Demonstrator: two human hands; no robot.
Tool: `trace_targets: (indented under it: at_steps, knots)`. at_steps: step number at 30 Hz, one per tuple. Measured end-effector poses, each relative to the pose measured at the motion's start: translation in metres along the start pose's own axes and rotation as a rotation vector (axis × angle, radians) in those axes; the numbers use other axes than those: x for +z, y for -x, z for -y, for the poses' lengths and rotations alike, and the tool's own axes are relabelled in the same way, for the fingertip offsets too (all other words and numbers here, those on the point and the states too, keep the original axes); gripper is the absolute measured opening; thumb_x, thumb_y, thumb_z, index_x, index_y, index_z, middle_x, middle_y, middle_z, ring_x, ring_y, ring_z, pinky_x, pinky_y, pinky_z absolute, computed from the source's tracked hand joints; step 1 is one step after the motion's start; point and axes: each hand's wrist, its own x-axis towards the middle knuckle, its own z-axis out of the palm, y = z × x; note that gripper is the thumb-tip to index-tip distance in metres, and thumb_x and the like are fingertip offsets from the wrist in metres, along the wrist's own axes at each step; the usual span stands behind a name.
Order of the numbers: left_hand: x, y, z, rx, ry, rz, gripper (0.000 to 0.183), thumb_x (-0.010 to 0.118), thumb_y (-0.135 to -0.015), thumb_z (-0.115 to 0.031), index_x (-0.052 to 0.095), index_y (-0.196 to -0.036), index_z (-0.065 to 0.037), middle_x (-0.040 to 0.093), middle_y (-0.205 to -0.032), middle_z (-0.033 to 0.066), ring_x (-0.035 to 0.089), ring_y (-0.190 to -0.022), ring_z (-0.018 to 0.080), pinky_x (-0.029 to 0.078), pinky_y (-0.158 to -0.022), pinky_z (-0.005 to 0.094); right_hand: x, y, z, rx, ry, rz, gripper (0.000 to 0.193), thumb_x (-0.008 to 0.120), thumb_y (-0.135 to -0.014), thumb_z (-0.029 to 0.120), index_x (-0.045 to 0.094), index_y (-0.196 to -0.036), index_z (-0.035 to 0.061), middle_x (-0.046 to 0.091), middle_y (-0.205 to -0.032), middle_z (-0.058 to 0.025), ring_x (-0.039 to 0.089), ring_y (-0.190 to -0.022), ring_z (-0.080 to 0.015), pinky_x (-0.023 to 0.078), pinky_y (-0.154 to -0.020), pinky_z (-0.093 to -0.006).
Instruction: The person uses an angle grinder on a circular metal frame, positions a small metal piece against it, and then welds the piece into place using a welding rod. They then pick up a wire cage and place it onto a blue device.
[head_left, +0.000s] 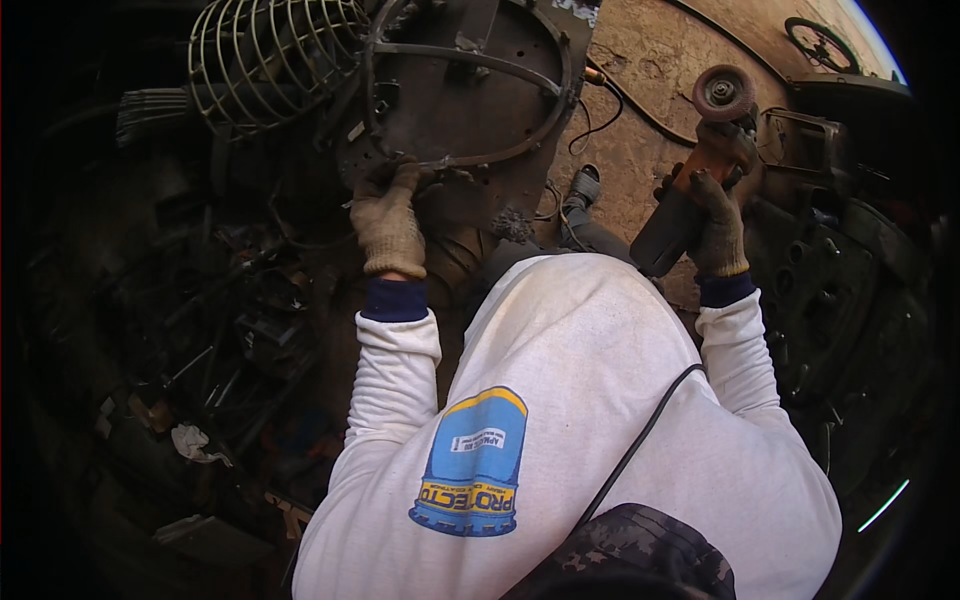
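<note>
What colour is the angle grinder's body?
The angle grinder is orange toward its disc and black at the rear, shown in the head view.

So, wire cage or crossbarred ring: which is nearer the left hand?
The dark crossbarred ring, its rim at the left hand; the yellowish cage, farther up-left, has many bars.

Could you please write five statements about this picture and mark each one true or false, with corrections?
1. The right hand holds an angle grinder. True.
2. The left hand is bare. False: it is gloved.
3. The left hand is at the near edge of a metal ring. True.
4. The wire cage is right of the ring. False: it is left of it.
5. The grinder's disc is at the end farther from the person. True.
</note>
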Motion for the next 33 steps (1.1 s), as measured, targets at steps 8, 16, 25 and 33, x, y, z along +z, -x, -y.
trace_targets:
  at_steps: [8, 16, 25, 33]
  knots:
    - [-0.005, -0.004, 0.0, 0.002, -0.049, 0.044, 0.024, 0.069, -0.088, 0.004, 0.064, -0.111, -0.002, 0.07, -0.099, 0.0105, 0.072, -0.084, 0.0223, 0.063, -0.067, 0.0343, -0.009, -0.005, -0.003, 0.007, -0.026, 0.008, 0.044, 0.075, -0.087, 0.019, 0.056, -0.123, 0.0032, 0.066, -0.103, -0.0138, 0.069, -0.09, -0.0298, 0.06, -0.08, -0.0441]
    - [-0.003, -0.002, -0.004, -0.034, -0.024, 0.058, 0.024, 0.069, -0.089, 0.004, 0.065, -0.111, -0.002, 0.07, -0.099, 0.0106, 0.072, -0.084, 0.0219, 0.063, -0.068, 0.0343, -0.01, -0.005, -0.004, 0.009, -0.035, 0.0, 0.047, 0.076, -0.086, 0.019, 0.055, -0.124, 0.0035, 0.066, -0.104, -0.0135, 0.069, -0.091, -0.0302, 0.06, -0.081, -0.0448]
    - [-0.003, -0.003, 0.0, 0.034, -0.113, 0.029, 0.019, 0.074, -0.088, -0.003, 0.068, -0.105, 0.001, 0.072, -0.095, 0.0072, 0.07, -0.077, 0.017, 0.056, -0.074, 0.0285, -0.012, -0.006, -0.006, 0.005, -0.043, 0.01, 0.046, 0.076, -0.086, 0.019, 0.055, -0.125, 0.0048, 0.066, -0.104, -0.0122, 0.069, -0.092, -0.0293, 0.06, -0.082, -0.0451]
    - [0.006, 0.005, -0.011, -0.059, -0.139, 0.019, 0.024, 0.073, -0.09, -0.006, 0.065, -0.111, -0.001, 0.071, -0.097, 0.0085, 0.07, -0.076, 0.017, 0.056, -0.069, 0.0286, -0.005, -0.006, -0.006, 0.021, -0.041, 0.018, 0.046, 0.076, -0.086, 0.019, 0.055, -0.124, 0.0049, 0.066, -0.104, -0.0127, 0.069, -0.092, -0.03, 0.06, -0.082, -0.0453]
